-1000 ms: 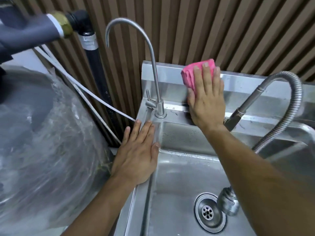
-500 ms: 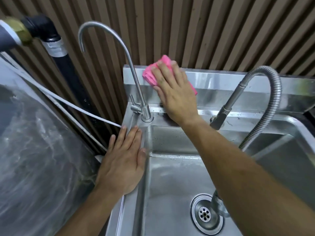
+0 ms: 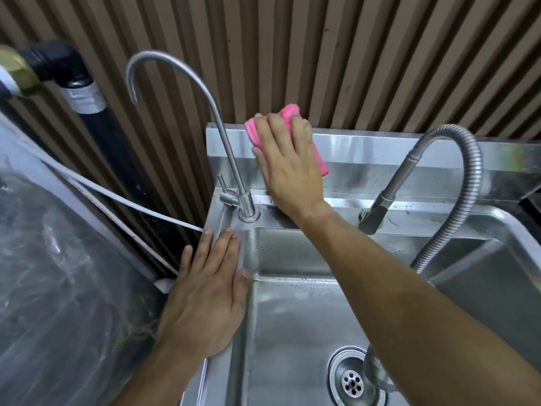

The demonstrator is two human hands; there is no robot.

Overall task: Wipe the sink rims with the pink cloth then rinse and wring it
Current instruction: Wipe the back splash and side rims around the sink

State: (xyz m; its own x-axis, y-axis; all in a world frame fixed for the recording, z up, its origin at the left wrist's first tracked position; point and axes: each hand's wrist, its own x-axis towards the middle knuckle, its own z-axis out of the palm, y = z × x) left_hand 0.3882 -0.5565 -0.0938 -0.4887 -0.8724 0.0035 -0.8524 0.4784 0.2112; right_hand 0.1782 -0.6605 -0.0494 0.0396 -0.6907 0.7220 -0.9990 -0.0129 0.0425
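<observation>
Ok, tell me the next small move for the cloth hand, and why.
Probably slide the right hand rightward along the backsplash. It presses the cloth flat at the left end, beside the faucet, so the stretch toward the hose looks unwiped.

A bright pink cloth (image 3: 320, 159) sits at upper centre. The sink (image 3: 366, 145) and curved tap (image 3: 187, 83) are silver steel. The wall (image 3: 351, 54) behind has brown vertical stripes. At upper left, a black pipe (image 3: 96, 124) carries a grey band and a brass fitting (image 3: 16, 71).
</observation>
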